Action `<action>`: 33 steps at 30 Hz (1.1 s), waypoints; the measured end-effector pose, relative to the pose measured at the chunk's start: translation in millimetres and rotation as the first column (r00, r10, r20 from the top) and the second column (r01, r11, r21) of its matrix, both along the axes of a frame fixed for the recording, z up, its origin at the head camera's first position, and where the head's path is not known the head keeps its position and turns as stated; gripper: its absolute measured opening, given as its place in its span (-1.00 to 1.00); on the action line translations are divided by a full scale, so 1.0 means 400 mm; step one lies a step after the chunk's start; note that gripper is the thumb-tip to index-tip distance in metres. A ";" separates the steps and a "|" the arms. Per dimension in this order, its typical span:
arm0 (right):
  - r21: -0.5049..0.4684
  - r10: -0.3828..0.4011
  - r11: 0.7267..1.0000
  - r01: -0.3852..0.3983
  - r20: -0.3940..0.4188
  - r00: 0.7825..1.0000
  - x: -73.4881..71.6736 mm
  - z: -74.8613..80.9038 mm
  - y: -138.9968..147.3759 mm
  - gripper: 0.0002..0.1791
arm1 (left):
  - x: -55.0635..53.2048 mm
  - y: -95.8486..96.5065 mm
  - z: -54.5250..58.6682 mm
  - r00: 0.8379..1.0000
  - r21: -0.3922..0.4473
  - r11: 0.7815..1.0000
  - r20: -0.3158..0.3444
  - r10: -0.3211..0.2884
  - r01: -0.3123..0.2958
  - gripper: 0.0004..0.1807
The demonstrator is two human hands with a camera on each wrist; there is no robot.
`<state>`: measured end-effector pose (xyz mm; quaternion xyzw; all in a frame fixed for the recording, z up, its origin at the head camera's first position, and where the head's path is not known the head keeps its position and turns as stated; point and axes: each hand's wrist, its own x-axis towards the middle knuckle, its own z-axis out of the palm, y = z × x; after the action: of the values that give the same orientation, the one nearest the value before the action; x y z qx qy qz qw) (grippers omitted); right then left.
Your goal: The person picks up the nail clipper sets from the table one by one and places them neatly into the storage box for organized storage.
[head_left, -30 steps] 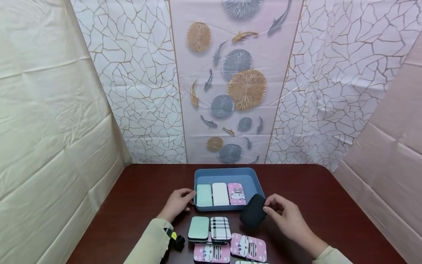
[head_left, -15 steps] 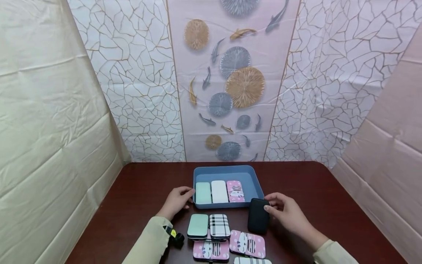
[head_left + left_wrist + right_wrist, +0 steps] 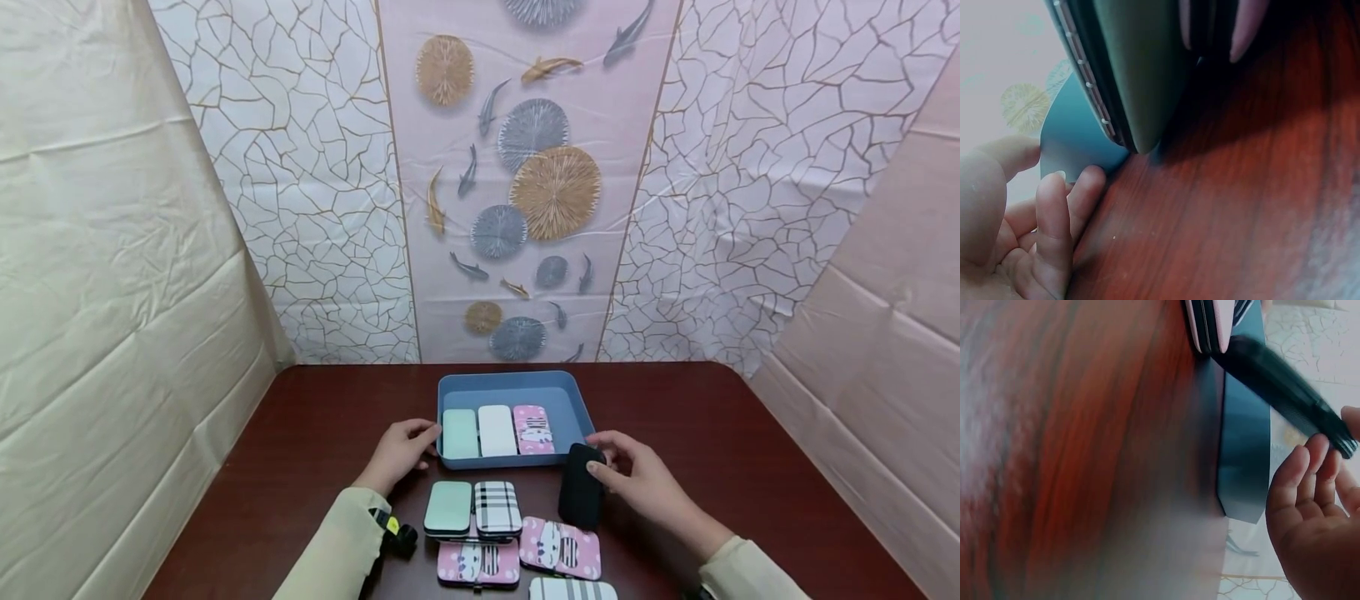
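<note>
Held up at one end between the thumb and fingers of my right hand (image 3: 637,471) is a flat black case with rounded corners (image 3: 580,492). It slants in the right wrist view, its far end close to a pink case (image 3: 1225,319). My left hand (image 3: 399,452) touches the front left corner of the blue tray (image 3: 510,382) with its fingertips. Inside the tray, a mint green case (image 3: 461,433), a white case (image 3: 497,431) and a pink cat-print case (image 3: 533,430) lie side by side along the front wall.
In front of the tray, a mint case (image 3: 448,507) and a plaid case (image 3: 497,507) rest on a pink cat-print case (image 3: 477,565). Beside them lie another pink case (image 3: 560,547) and a striped case (image 3: 573,589). A patterned cloth (image 3: 337,208) hangs behind the table (image 3: 337,408).
The black case, tilted beside the tray's front right corner a second ago, has swung more upright and lower in my right hand. My left hand stays at the tray. The head view shifts slightly.
</note>
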<state>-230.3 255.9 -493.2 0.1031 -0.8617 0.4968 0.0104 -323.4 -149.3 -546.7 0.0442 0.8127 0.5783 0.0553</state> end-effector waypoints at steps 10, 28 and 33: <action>-0.116 0.239 0.966 -0.231 0.062 0.969 -0.005 0.006 0.008 -0.43 | -0.008 0.006 0.007 1.000 0.007 1.000 0.000 -0.002 0.002 -0.58; -0.206 0.451 0.877 -0.433 0.044 0.892 -0.008 -0.006 -0.008 -0.49 | -0.013 0.001 -0.015 1.000 -0.011 1.000 0.000 0.005 -0.005 -0.54; -0.136 0.364 0.925 -0.355 0.045 0.930 -0.006 -0.012 -0.019 -0.51 | -0.005 -0.002 -0.018 1.000 -0.013 1.000 -0.002 0.002 -0.002 -0.52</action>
<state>-232.6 248.2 -497.9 0.2412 -0.7951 0.5466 -0.1041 -325.6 -150.2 -553.9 0.0434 0.8166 0.5730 0.0543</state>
